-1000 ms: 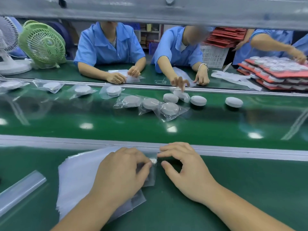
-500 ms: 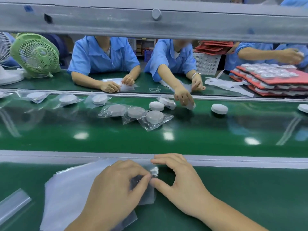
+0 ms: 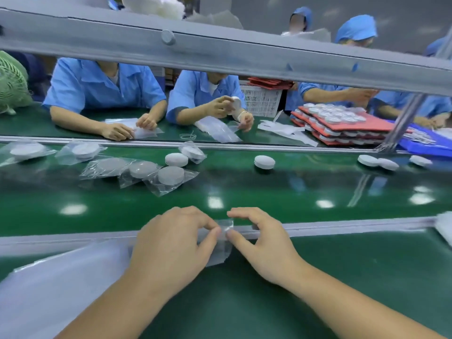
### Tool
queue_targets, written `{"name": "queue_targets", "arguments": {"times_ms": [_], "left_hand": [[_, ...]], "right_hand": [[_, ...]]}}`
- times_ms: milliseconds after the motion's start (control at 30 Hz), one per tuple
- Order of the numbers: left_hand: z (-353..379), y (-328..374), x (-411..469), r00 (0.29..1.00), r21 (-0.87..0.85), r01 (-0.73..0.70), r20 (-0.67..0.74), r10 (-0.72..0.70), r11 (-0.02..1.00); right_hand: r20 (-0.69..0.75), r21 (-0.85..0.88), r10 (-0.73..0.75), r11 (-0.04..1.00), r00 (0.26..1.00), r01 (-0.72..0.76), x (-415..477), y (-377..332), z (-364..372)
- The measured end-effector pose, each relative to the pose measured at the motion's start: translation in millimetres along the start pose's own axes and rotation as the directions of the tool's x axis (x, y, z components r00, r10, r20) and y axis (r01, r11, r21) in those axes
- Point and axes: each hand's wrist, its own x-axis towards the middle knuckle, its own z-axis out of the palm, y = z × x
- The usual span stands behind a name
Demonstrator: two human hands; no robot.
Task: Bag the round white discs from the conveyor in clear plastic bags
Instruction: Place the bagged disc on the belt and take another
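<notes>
At the green bench (image 3: 354, 270), our left hand (image 3: 171, 245) and right hand (image 3: 265, 248) now both pinch one clear bag (image 3: 217, 255), drawn off the stack (image 3: 61, 277), so opening it comes next, with the discs (image 3: 264, 162) untouched.

You face a glossy dark green belt (image 3: 244, 192), plain white discs (image 3: 264, 162), clear bags (image 3: 61, 285) (milky where stacked), sky-blue smocks (image 3: 97, 86), red trays (image 3: 381, 126), pale green fan (image 3: 9, 86), grey rail (image 3: 220, 53).

On conveyor (image 3: 244, 192) — five bare discs (image 3: 264, 162) — six bagged discs (image 3: 171, 176).
</notes>
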Motion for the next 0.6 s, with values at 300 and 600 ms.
{"name": "queue_targets", "arguments": {"times_ms": [300, 600], "left_hand": [[27.6, 44.8, 13.4, 0.995, -0.044, -0.071, 0.062, 0.074, 0.997], [36.6, 40.0, 19.9, 0.995, 0.003, -0.035, 0.096, 0.035, 0.999]], "right_hand": [[-0.233, -0.236, 0.277, 0.914, 0.932, -0.331, -8.6, 90.9, -112.0], [-0.236, -0.335, 0.33, 0.855, 0.914, -0.395, -9.5, 124.4, -138.6]]}}
